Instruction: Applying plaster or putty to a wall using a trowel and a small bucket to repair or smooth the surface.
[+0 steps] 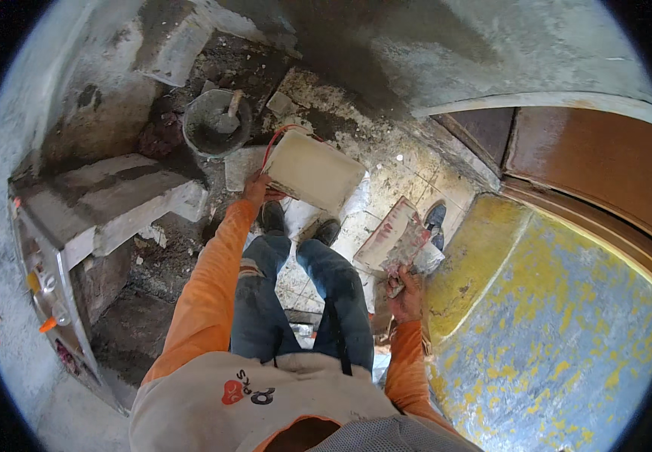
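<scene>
Bucket of round grey plastic (217, 123), seen in the head view, stands on the rubble-strewn ground beyond the left hand (259, 187) and holds grey, mortar-like material along with a trowel with a pale handle (234, 103), which leans up to the bucket's far-right rim. Far to the left, past a rough grey concrete ledge (126, 197), sits a clear bottle-like container with an orange end (55, 310), its contents too small to tell. The hands are apart: the left is clamped on the left edge of a cream, flat rectangular panel (317, 169), while the right hand (407, 295) is closed around a small grey, mortar-smeared object (394, 284). That object meets the near edge of a worn, red-edged rectangular board (390, 235); whether the two are joined I cannot tell. The panel is out in front of the person's shoes, its long axis slanting from upper left to lower right, with a thin red cord (272, 143) curving around its far-left corner. The board's long axis slants the other way, its far end toward upper right. Pale floor tiles (394, 177) stretch beyond and between panel and board; a yellow-and-grey worn surface (544, 316) bounds the right side, near the right hand.
</scene>
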Demonstrator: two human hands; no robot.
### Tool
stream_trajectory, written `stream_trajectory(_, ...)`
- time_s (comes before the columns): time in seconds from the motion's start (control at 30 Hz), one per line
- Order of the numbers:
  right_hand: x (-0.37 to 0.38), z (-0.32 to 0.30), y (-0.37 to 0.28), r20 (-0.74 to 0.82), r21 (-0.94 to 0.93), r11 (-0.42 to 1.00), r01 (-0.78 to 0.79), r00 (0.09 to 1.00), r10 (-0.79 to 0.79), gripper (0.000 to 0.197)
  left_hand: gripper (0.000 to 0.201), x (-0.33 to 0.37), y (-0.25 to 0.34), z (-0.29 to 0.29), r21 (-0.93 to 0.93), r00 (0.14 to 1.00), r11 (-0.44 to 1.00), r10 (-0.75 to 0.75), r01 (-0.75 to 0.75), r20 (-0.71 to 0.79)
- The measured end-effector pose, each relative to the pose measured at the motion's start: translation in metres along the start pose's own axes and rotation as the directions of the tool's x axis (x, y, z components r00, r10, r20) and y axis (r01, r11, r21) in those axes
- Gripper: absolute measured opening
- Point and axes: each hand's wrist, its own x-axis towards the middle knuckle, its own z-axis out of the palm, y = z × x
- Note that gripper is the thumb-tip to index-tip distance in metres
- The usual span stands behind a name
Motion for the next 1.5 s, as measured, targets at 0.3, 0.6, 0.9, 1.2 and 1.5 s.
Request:
stream_trajectory(0.3, 0.198, -0.002, 0.047, 0.043, 0.049, 0.991, 0.123, 0.991, -0.126, 0.008, 0.045, 0.215, -0.064, 0.059, -0.009, 0.997, 0.999, -0.032, 0.033, 0.071)
stream_trajectory(0.6, 0.338, 0.029, 0.054, 0.090, -0.009, 0.980, 0.197, 0.977, -0.196, 0.015, 0.041, 0.365, -0.117, 0.099, 0.137, 0.996, 0.989, 0.052, -0.061, 0.067)
stream_trajectory(0.9, 0.390, 0.049, 0.033, 0.243, -0.005, 0.926, 0.377, 0.899, -0.365, 0.021, 0.063, 0.419, -0.168, 0.086, 0.231, 0.976, 0.967, 0.057, -0.106, 0.211)
stream_trajectory(1.2, 0.435, 0.047, 0.016, 0.452, -0.098, 0.898, 0.430, 0.823, -0.345, 0.021, 0.100, 0.325, -0.062, 0.134, 0.647, 0.735, 0.645, 0.651, -0.406, -0.188)
stream_trajectory(1.5, 0.469, 0.048, 0.039, 0.448, 0.025, 0.911, 0.412, 0.810, -0.379, 0.013, 0.079, 0.192, -0.082, 0.155, 0.502, 0.698, 0.577, 0.178, -0.645, 0.693)
